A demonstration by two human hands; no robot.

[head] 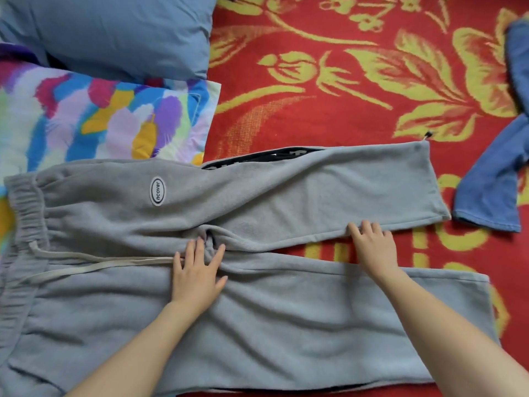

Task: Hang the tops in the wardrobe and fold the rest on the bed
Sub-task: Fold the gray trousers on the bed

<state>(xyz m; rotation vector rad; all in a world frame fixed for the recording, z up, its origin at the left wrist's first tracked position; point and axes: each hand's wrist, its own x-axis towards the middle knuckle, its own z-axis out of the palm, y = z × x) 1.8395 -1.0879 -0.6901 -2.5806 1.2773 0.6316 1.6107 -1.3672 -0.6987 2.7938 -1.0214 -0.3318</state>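
— Red bed blanket (315, 116) with yellow flowers, spread underneath everything.
— Counted?
— One pair of grey sweatpants (286, 325), flat across it, legs parted. Two pillows at top left: blue pillow (114, 32), many-coloured pillow (100, 118) partly under the waistband. One blue garment (492, 184) just beyond the far leg's hem.
— Hands?
— Left hand (197, 273) flat on the crotch, right hand (372, 242) on the far leg's edge; grip released, fingers straight.

Grey fleece sweatpants (286, 325) spread on red floral blanket (329, 116), waistband left; plain blue pillow (114, 30) behind multicoloured pillow (100, 118), upper left; blue cloth garment (492, 190) right.
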